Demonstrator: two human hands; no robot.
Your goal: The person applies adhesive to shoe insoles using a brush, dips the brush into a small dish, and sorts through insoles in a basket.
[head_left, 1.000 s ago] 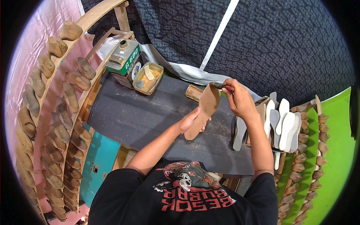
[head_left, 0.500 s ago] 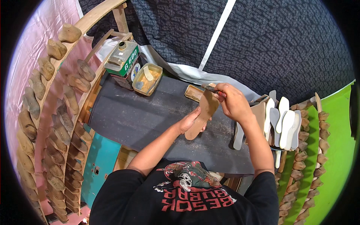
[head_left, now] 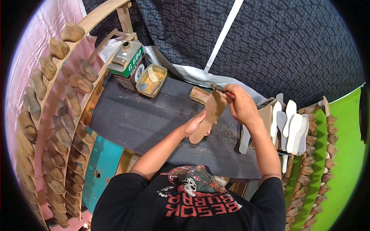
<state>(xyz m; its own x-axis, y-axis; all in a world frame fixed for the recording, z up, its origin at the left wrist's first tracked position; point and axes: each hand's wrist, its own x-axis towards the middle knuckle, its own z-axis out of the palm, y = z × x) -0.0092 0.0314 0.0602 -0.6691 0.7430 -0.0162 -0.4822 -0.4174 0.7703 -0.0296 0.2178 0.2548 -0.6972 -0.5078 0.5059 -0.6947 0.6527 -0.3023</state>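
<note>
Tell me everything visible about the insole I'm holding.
The insole is flat and tan, perhaps board or leather, broader at its far end. It is tilted above the dark tabletop, its narrower part gripped by your left hand. Your right hand holds a dark brush-like tool at the broad end; contact is unclear.

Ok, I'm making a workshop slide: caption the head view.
Left hand holding a brown insole above a dark worktable, right hand holding a brush by the insole's wider end.

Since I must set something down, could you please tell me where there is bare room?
Though speckled, the dark tabletop is free left of the left hand, this side of the metal can and larger tray, and between that tray and the small tray. The right end is crowded with insoles.
</note>
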